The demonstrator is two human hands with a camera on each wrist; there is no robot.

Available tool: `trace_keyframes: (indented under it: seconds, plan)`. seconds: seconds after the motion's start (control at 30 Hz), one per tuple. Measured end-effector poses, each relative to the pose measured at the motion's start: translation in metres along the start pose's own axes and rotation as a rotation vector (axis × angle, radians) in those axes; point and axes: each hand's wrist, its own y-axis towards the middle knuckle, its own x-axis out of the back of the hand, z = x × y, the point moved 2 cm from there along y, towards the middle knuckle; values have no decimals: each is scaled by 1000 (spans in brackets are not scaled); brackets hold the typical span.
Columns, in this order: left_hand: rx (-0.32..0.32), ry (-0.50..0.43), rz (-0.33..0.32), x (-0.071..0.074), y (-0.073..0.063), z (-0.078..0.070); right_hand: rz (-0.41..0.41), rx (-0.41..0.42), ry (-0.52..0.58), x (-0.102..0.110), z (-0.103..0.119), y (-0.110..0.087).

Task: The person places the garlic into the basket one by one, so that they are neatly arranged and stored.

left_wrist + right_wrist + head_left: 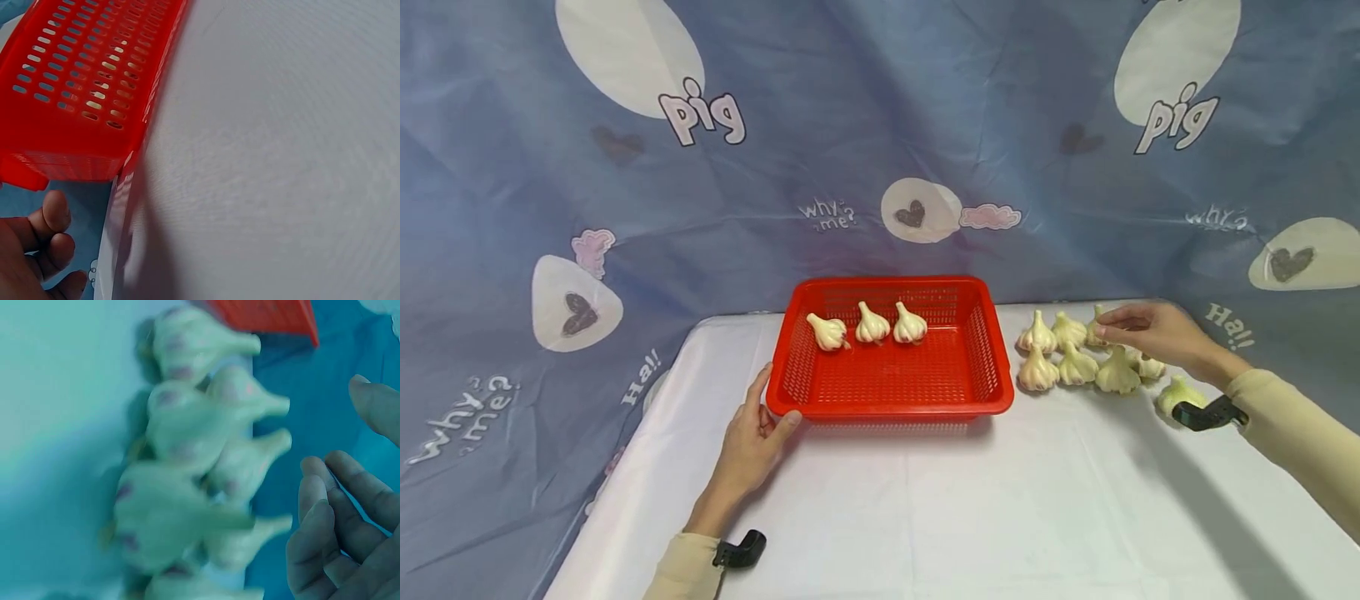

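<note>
A red plastic basket [891,408] holds three garlic bulbs [871,323] along its back left. At its front left corner my left hand [752,450] grips the rim, thumb at the front and index finger along the side. Several of that hand's fingers [59,253] curl loosely below the corner in the left wrist view. To the basket's right, more garlic bulbs [1077,364] stand in two close rows. My right hand [1161,333] hovers over the back right of these rows, thumb and fingers apart with nothing between them, beside the bulbs' stems [269,528].
One garlic bulb [1180,396] lies apart at the right, under my right wrist. A white cloth [887,517] covers the table. Right behind the basket and bulbs hangs a blue printed curtain [850,150], which also runs down the left side.
</note>
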Motion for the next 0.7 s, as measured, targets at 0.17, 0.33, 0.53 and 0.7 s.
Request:
trace_keyframes:
  seconds: [0.17, 0.33, 0.53, 0.7]
  plan:
    - [10, 9, 7, 1, 0, 0, 16, -52, -6, 16, -29, -17]
    - [2, 6, -4, 1, 0, 1, 31, -80, -33, 28, -51, -31]
    - [-15, 35, -8, 1, 0, 2, 44, -106, -66, 31, -72, -49]
    - [-12, 46, -4, 0, 0, 2, 37, -123, -102, 33, -87, -59]
